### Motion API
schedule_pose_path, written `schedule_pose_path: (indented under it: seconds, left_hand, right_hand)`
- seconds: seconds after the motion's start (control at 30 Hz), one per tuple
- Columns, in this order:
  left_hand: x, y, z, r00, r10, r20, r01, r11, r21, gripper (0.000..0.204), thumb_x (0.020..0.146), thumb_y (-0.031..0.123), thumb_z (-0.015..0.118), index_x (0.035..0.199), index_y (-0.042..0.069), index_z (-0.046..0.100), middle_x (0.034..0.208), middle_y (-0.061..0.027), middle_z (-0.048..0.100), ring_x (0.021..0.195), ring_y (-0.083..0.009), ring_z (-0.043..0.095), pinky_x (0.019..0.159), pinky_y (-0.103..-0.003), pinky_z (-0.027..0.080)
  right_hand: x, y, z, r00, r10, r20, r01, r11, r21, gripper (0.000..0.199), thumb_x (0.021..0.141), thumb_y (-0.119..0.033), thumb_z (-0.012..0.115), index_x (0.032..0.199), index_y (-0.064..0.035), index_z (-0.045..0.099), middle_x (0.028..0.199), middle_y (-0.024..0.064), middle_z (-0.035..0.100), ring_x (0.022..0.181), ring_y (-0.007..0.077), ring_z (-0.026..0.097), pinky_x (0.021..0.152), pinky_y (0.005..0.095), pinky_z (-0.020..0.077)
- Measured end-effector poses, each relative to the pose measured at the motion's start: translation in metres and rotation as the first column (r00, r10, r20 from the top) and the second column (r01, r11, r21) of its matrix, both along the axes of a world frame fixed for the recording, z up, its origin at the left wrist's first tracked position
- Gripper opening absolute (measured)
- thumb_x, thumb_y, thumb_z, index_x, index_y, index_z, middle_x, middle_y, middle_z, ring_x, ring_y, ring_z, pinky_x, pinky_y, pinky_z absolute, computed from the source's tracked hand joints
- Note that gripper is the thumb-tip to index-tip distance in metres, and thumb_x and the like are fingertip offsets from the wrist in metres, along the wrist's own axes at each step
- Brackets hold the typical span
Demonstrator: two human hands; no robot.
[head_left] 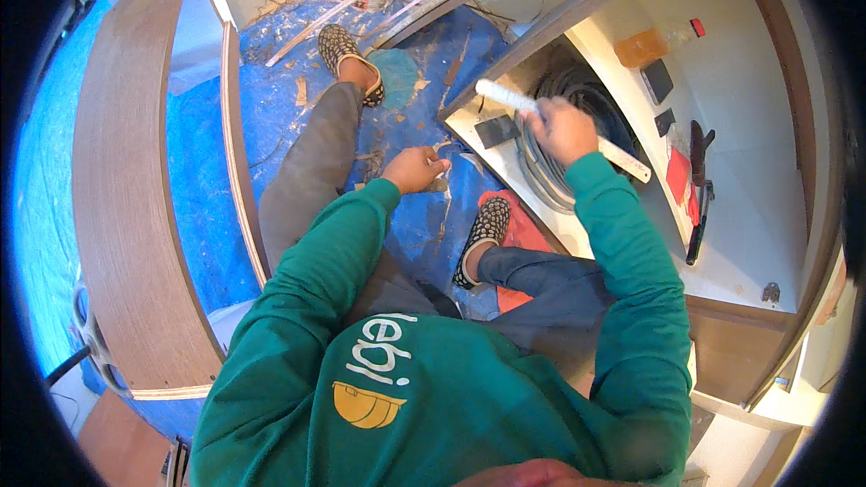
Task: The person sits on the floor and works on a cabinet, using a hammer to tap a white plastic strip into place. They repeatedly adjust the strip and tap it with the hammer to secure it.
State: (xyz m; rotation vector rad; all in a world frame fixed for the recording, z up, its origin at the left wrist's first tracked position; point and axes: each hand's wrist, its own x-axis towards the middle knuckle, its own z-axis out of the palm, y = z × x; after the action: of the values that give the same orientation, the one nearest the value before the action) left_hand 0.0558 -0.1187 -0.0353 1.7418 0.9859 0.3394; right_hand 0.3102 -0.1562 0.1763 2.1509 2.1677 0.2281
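My right hand [566, 133] is closed around a long, pale flat strip [624, 160] with a hole near one end. The strip's other end is a rounded white wrapped part [503, 96], pointing to the far left. The hand is above a coil of dark banding or hose [591, 95] inside an open cabinet. Over the floor between my legs, my left hand [415, 169] has its fingers curled with thumb and fingertips together. Whatever those fingertips may hold is too small to make out.
Blue sheeting [410, 225] strewn with scraps covers the floor. On the white shelf panel [749, 243] at right lie an orange block [640, 48], dark pads, a red piece [678, 175] and a black-handled tool [695, 239]. A curved wooden panel [122, 171] stands at left.
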Motion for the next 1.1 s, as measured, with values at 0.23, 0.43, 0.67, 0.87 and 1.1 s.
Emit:
schedule_pose_path:
  seconds: [0.23, 0.43, 0.67, 0.87, 1.1]
  left_hand:
    - [0.007, 0.0, -0.004, 0.999, -0.042, 0.0, 0.042, 0.999, -0.006, 0.053, 0.092, 0.053, 0.066, 0.11, 0.004, 0.074, 0.101, -0.0238, 0.073, 0.099, -0.0405, 0.07, 0.088, -0.048, 0.054]
    - [0.002, -0.001, -0.001, 0.998, -0.043, -0.04, 0.043, 0.999, 0.0, 0.054, 0.091, 0.054, 0.064, 0.111, 0.004, 0.074, 0.103, -0.0239, 0.073, 0.101, -0.0418, 0.069, 0.09, -0.05, 0.054]
    - [0.004, 0.001, -0.005, 0.999, -0.044, -0.014, 0.045, 0.997, 0.059, 0.051, 0.093, 0.052, 0.066, 0.11, 0.005, 0.074, 0.098, -0.0231, 0.073, 0.094, -0.0394, 0.071, 0.084, -0.046, 0.055]
    - [0.004, 0.0, -0.002, 0.998, -0.04, -0.044, 0.04, 0.999, 0.005, 0.052, 0.092, 0.054, 0.065, 0.108, 0.005, 0.075, 0.101, -0.0231, 0.073, 0.095, -0.0396, 0.071, 0.085, -0.046, 0.055]
    - [0.003, -0.001, 0.002, 0.997, -0.069, -0.037, 0.069, 0.998, 0.0, 0.057, 0.093, 0.057, 0.06, 0.111, 0.004, 0.073, 0.106, -0.0252, 0.072, 0.103, -0.0428, 0.068, 0.091, -0.051, 0.052]
  right_hand:
    - [-0.011, 0.004, 0.084, 0.866, 0.119, -0.486, 0.083, 0.924, 0.373, 0.039, 0.098, -0.038, 0.068, 0.109, -0.001, 0.069, 0.095, 0.0165, 0.069, 0.087, 0.0263, 0.067, 0.081, 0.0375, 0.0524]
    - [0.001, 0.038, 0.159, 0.824, 0.291, -0.487, 0.147, 0.719, 0.679, 0.04, 0.099, -0.038, 0.069, 0.106, 0.0011, 0.071, 0.09, 0.0043, 0.07, 0.085, 0.0125, 0.061, 0.078, 0.0298, 0.0506]
    - [0.006, 0.032, 0.082, 0.943, 0.251, -0.22, -0.093, 0.831, 0.549, 0.034, 0.094, -0.039, 0.071, 0.094, -0.005, 0.069, 0.086, 0.0167, 0.065, 0.077, 0.0357, 0.064, 0.07, 0.043, 0.0525]
    - [-0.007, 0.011, 0.02, 0.98, 0.137, -0.147, -0.087, 0.95, 0.3, 0.035, 0.096, -0.043, 0.065, 0.097, -0.0086, 0.065, 0.088, 0.0154, 0.063, 0.08, 0.0392, 0.065, 0.069, 0.0484, 0.053]
    - [-0.007, 0.026, 0.119, 0.948, 0.212, -0.239, -0.006, 0.761, 0.649, 0.035, 0.098, -0.037, 0.067, 0.101, -0.0021, 0.068, 0.087, 0.0177, 0.064, 0.083, 0.0363, 0.064, 0.074, 0.0419, 0.0509]
